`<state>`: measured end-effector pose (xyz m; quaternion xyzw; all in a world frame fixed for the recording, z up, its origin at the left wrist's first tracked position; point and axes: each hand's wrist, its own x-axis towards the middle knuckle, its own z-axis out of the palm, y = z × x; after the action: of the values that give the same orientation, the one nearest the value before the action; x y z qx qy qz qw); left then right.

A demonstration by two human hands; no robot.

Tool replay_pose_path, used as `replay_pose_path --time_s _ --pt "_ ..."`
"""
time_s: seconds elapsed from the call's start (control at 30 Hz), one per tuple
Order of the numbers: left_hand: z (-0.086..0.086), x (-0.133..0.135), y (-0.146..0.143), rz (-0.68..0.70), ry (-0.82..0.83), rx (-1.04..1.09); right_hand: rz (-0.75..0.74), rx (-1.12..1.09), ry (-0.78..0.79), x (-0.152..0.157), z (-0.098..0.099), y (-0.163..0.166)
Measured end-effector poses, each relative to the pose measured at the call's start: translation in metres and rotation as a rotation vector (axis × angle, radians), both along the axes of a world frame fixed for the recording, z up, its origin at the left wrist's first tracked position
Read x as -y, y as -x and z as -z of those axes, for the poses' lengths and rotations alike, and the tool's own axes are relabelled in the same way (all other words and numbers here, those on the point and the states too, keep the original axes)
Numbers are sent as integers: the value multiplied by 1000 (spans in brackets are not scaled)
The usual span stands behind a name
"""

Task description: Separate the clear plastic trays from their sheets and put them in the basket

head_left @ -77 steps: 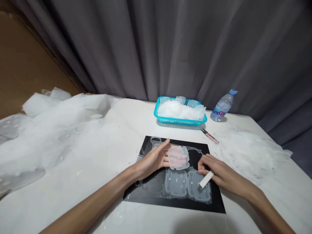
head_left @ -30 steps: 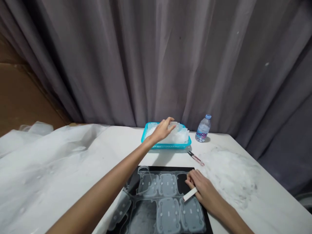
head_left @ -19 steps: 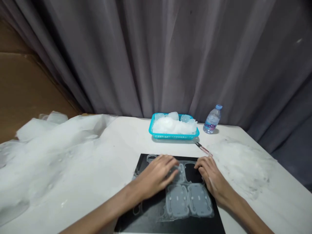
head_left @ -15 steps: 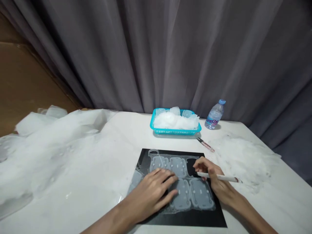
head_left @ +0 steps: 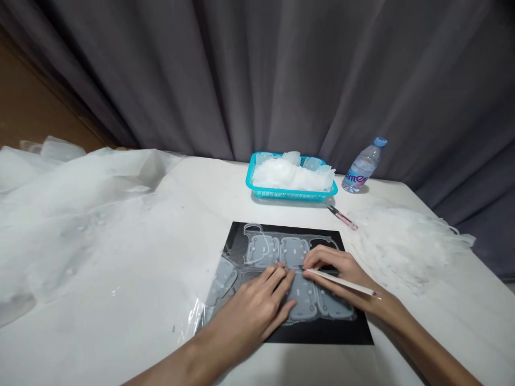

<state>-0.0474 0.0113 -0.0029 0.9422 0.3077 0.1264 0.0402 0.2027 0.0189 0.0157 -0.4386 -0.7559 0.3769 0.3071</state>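
Note:
A translucent sheet of moulded parts [head_left: 277,268] lies on a black mat [head_left: 322,335] in front of me. My left hand [head_left: 257,305] lies flat on the sheet, fingers stretched out and pressing it down. My right hand [head_left: 341,276] is closed on a thin white craft knife [head_left: 341,280], its tip touching the sheet right beside my left fingertips.
A turquoise basket [head_left: 292,192] of cut translucent pieces stands at the back. A water bottle [head_left: 362,167] is to its right, with a pink-handled tool [head_left: 343,217] near it. Translucent scraps [head_left: 406,241] lie at right, crumpled plastic sheeting [head_left: 72,203] at left.
My left hand dropped a cut piece into the basket, came back and now presses the sheet. My right hand turned the knife into a pen grip and brought its tip to the sheet.

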Motion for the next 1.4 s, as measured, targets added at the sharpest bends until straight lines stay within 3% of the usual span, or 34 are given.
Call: replay_pose_path --time_s 0.23,0.43,0.87,1.17,1.4 --pt "-8 -1 -4 -5 79 57 1 83 -73 -1 5 2" --pt "-6 0 -7 -27 6 71 -25 73 -77 -2 4 1" --pt "-3 -1 -7 -22 45 115 -123 220 -435 0 9 5" --pt "-7 -3 -4 -11 108 106 -110 209 -384 5 11 -1" --pt "-11 -10 -2 -2 91 181 -123 364 -594 -1 16 5"
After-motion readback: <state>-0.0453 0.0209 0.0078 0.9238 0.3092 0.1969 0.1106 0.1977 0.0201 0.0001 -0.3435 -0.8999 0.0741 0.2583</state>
